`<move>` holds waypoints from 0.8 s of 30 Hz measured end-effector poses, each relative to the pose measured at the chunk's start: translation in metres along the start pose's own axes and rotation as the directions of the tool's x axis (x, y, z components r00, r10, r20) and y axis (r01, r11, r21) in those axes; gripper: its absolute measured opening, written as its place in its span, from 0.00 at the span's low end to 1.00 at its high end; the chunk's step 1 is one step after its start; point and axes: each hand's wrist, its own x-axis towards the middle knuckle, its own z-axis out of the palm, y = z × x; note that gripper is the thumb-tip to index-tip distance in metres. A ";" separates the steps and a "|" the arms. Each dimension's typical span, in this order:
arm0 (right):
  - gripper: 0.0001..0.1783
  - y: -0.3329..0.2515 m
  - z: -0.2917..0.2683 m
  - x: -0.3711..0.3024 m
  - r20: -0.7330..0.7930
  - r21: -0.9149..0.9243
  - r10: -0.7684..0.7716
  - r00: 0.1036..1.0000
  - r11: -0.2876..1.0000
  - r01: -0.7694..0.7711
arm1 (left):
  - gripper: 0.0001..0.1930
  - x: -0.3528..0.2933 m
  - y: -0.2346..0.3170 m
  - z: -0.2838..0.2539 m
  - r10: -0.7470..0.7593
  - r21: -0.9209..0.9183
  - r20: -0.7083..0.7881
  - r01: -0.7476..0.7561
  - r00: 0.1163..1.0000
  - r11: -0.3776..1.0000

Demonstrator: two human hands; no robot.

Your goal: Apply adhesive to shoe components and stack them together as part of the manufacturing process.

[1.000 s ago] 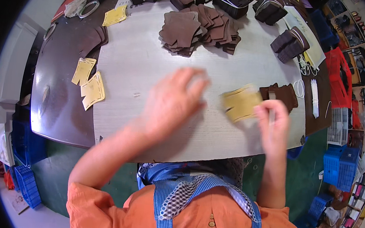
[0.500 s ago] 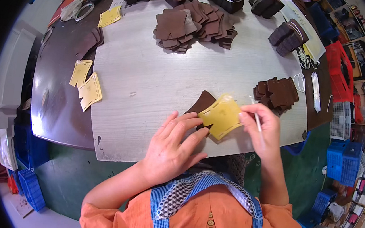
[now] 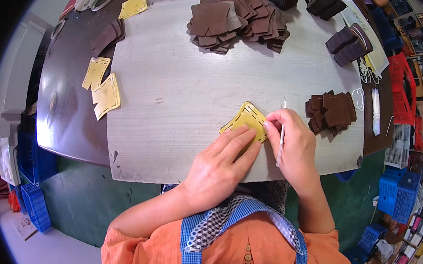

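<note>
A yellow card template (image 3: pixel 248 116) with slots along its edges lies near the front of the pale board (image 3: pixel 184 93). My left hand (image 3: pixel 221 161) rests on it, fingers stretched flat over its lower part. At the template's right edge is my right hand (image 3: pixel 293 146), thumb and forefinger pinched close to the card. A slim white pen (image 3: pixel 280 149) is held upright in that hand, its thin tip pointing away from me. Whatever lies beneath the template is hidden. To the right of my right hand sits a small pile of brown cut pieces (image 3: pixel 335 111).
A larger heap of brown pieces (image 3: pixel 213 21) lies at the back. Dark banded bundles (image 3: pixel 348 45) stand along the far and right edges. More yellow templates (image 3: pixel 106 95) are at the left. White pens (image 3: pixel 376 112) and a white cord loop (image 3: pixel 357 99) lie far right.
The yellow template has turned and settled on the board, and the brown piece beside it no longer shows. My left hand has moved right onto the template. The whole view has shifted slightly.
</note>
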 end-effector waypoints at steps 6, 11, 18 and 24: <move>0.10 0.002 -0.007 0.007 -0.108 0.075 -0.004 0.994 0.997 0.012 | 0.21 0.001 -0.002 0.004 0.012 0.000 -0.021 -0.012 1.000 1.000; 0.15 0.005 -0.010 0.024 0.051 0.375 0.080 0.996 0.922 -0.093 | 0.20 0.000 -0.003 0.003 0.018 0.007 -0.002 -0.018 1.000 1.000; 0.12 0.001 0.015 0.025 -0.041 0.108 -0.107 0.993 0.988 0.111 | 0.19 0.002 -0.002 0.001 0.023 0.029 0.010 -0.023 1.000 0.999; 0.10 -0.005 -0.027 0.002 0.147 -0.067 0.058 0.987 0.997 -0.049 | 0.21 0.001 -0.002 0.001 0.010 0.047 0.014 -0.011 1.000 0.999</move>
